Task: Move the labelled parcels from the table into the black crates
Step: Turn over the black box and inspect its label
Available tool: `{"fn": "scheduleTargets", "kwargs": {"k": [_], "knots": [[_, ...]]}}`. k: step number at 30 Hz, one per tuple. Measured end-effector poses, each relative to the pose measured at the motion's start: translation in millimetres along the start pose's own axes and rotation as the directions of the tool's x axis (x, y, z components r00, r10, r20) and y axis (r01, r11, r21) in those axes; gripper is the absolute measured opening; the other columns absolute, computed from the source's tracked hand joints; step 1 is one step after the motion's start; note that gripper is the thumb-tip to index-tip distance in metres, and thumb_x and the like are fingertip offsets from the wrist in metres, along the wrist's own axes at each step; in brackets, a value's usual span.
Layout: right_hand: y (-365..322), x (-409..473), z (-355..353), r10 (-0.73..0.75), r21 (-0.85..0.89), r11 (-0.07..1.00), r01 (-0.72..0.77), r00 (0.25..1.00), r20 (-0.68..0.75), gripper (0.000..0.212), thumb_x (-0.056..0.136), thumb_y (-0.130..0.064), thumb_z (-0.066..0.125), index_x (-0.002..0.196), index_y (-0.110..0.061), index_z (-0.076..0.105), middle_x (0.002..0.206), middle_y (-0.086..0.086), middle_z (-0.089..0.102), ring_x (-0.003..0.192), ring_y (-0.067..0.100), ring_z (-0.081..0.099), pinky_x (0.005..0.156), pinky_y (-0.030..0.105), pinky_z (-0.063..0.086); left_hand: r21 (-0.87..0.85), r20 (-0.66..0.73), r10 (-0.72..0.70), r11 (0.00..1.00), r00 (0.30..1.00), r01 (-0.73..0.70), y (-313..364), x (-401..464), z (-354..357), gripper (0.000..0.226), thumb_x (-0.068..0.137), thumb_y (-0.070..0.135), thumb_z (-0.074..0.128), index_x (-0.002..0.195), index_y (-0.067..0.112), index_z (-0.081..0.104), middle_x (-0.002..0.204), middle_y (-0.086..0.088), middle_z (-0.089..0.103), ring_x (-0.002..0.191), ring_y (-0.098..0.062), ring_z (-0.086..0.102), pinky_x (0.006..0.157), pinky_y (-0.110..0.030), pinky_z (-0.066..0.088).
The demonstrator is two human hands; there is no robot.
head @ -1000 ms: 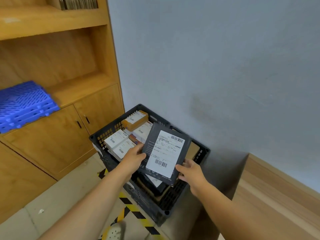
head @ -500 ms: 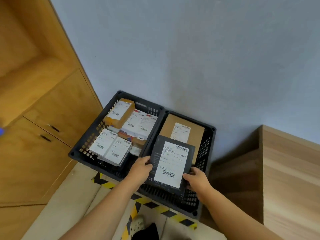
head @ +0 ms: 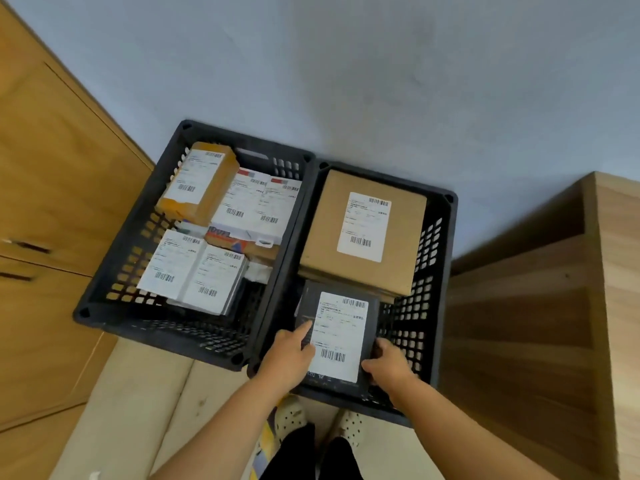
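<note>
Against the blue wall stand two black crates: left crate (head: 104, 308) with five labelled parcels showing, others buried; right crate (head: 446, 237) with a brown box (head: 332, 237). Both hands, left hand (head: 287, 358) and right hand (head: 389, 363), grip a dark parcel (head: 306, 306), white-labelled, inside the right crate's near end.

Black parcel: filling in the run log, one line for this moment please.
step: placing | black parcel: in right crate | left hand: holds it | right hand: holds it
</note>
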State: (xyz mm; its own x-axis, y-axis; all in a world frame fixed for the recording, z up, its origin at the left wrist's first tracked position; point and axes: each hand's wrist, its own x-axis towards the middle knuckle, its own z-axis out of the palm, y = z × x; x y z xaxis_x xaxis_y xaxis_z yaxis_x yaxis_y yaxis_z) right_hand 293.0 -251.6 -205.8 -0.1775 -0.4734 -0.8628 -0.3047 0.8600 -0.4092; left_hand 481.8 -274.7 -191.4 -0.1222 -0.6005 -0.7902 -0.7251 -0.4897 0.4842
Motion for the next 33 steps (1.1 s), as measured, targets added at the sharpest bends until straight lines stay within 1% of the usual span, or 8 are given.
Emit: {"fn": "scheduleTargets", "kwargs": {"k": [4, 9, 14, 17, 19, 23, 27, 33], "knots": [[9, 36, 14, 0.006, -0.009, 1.000, -0.006, 1.000, 0.000, 0.054, 0.088, 0.008, 0.054, 0.138, -0.004, 0.042, 0.126, 0.016, 0.059, 0.090, 0.021, 0.059, 0.078, 0.028, 0.052, 0.071, 0.009, -0.020, 0.997, 1.000, 0.020, -11, 34, 7, 0.053, 0.099, 0.031, 0.037, 0.149, 0.032, 0.019, 0.133, -0.006, 0.032, 0.096, -0.024, 0.057, 0.086, -0.031, 0.049], [19, 71, 28, 0.009, -0.029, 1.000, -0.010, 0.999, -0.040, 0.056, 0.084, 0.007, 0.058, 0.136, -0.007, 0.042, 0.127, 0.015, 0.058, 0.108, 0.029, 0.059, 0.095, 0.040, 0.050, 0.154, 0.003, -0.008, 0.988, 1.000, 0.007, -22, 63, 15, 0.055, 0.100, 0.024, 0.039, 0.150, 0.033, 0.017, 0.147, -0.013, 0.019, 0.107, -0.028, 0.054, 0.091, -0.030, 0.047], [31, 80, 45, -0.004, 0.065, 0.998, 0.009, 0.997, -0.079, 0.059, 0.082, 0.008, 0.061, 0.134, -0.009, 0.042, 0.119, 0.010, 0.062, 0.101, 0.023, 0.061, 0.086, 0.033, 0.052, 0.180, -0.034, -0.009, 0.984, 0.999, 0.015, -23, 82, 14, 0.062, 0.096, 0.012, 0.037, 0.148, 0.039, 0.018, 0.152, -0.011, 0.013, 0.113, -0.030, 0.052, 0.094, -0.035, 0.047], [31, 82, 54, -0.063, 0.114, 0.990, 0.076, 0.991, -0.115, 0.077, 0.082, 0.011, 0.058, 0.147, -0.019, 0.029, 0.133, 0.005, 0.055, 0.114, 0.022, 0.058, 0.096, 0.033, 0.049, 0.246, -0.006, -0.030, 0.969, 1.000, 0.030, -25, 87, 18, 0.062, 0.097, 0.012, 0.038, 0.150, 0.034, 0.014, 0.155, -0.011, 0.006, 0.127, -0.029, 0.040, 0.103, -0.032, 0.040], [28, 83, 56, -0.092, 0.126, 0.987, 0.103, 0.992, -0.091, 0.084, 0.084, 0.013, 0.052, 0.149, -0.031, 0.021, 0.125, -0.003, 0.054, 0.100, 0.022, 0.064, 0.080, 0.031, 0.054, 0.295, -0.015, -0.024, 0.955, 1.000, 0.027, -26, 90, 21, 0.064, 0.096, 0.010, 0.040, 0.150, 0.032, 0.014, 0.158, -0.005, -0.007, 0.138, -0.028, 0.024, 0.109, -0.035, 0.034], [26, 89, 58, -0.154, 0.036, 0.987, 0.155, 0.988, -0.020, 0.080, 0.088, 0.013, 0.045, 0.146, -0.039, 0.025, 0.122, -0.001, 0.055, 0.061, 0.010, 0.051, 0.062, 0.024, 0.051, 0.506, 0.029, 0.013, 0.862, 1.000, -0.026, -26, 92, 23, 0.080, 0.089, -0.005, 0.041, 0.151, 0.031, 0.005, 0.154, 0.008, -0.027, 0.144, -0.030, 0.001, 0.113, -0.038, 0.029], [25, 97, 53, -0.177, -0.102, 0.979, 0.177, 0.984, 0.012, 0.073, 0.091, 0.009, 0.041, 0.144, -0.041, 0.031, 0.138, 0.000, 0.048, 0.080, 0.015, 0.060, 0.073, 0.023, 0.053, 0.613, 0.046, 0.003, 0.790, 0.999, -0.030, -21, 95, 22, 0.088, 0.083, -0.011, 0.040, 0.151, 0.030, 0.002, 0.155, 0.009, -0.024, 0.143, -0.033, 0.001, 0.109, -0.039, 0.032], [22, 108, 49, -0.132, -0.319, 0.937, 0.144, 0.989, 0.061, 0.076, 0.093, 0.001, 0.040, 0.140, -0.056, 0.024, 0.111, -0.002, 0.061, 0.076, 0.023, 0.063, 0.075, 0.041, 0.057, 0.683, 0.032, 0.017, 0.729, 0.999, -0.035, -19, 95, 26, 0.085, 0.086, -0.003, 0.046, 0.151, 0.027, 0.000, 0.156, 0.003, -0.022, 0.139, -0.030, 0.007, 0.110, -0.036, 0.031]]}}
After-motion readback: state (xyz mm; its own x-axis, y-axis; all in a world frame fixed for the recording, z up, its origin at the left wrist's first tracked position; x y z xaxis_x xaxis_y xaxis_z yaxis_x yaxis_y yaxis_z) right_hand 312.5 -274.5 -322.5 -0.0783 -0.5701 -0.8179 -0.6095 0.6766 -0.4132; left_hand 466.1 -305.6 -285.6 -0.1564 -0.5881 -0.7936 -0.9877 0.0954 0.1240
